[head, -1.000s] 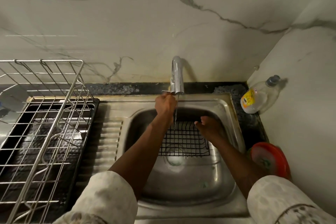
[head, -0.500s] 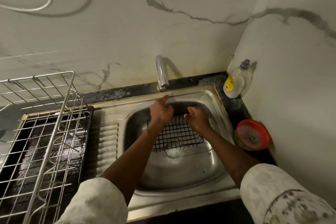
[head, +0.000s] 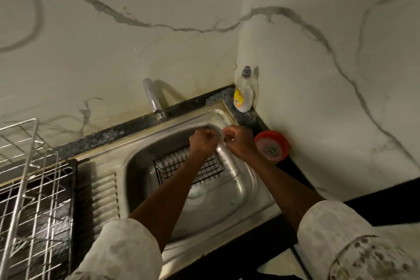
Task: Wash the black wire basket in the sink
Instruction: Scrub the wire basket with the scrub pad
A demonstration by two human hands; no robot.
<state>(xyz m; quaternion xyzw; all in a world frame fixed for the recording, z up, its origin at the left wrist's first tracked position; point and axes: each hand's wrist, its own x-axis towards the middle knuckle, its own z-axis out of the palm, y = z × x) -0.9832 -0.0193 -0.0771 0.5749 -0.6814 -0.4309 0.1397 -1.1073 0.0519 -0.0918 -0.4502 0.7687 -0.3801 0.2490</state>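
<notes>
The black wire basket [head: 173,167] lies in the steel sink [head: 241,191], toward its back, partly hidden by my left forearm. Neither hand touches it. My left hand [head: 203,141] and my right hand [head: 240,142] hover close together above the sink's back right corner, fingers curled inward. I see nothing held in either hand, though the view is blurred. The tap [head: 154,99] stands behind the sink to the left of my hands; no water stream shows.
A dish soap bottle [head: 244,95] stands in the wall corner. A red tub with a scrub pad [head: 271,146] sits on the dark counter right of the sink. A silver wire dish rack [head: 29,188] fills the left side beside the ribbed drainboard [head: 103,193].
Both hands have left the basket and risen toward the sink's back right corner, coming together. The view has swung to the right and upward.
</notes>
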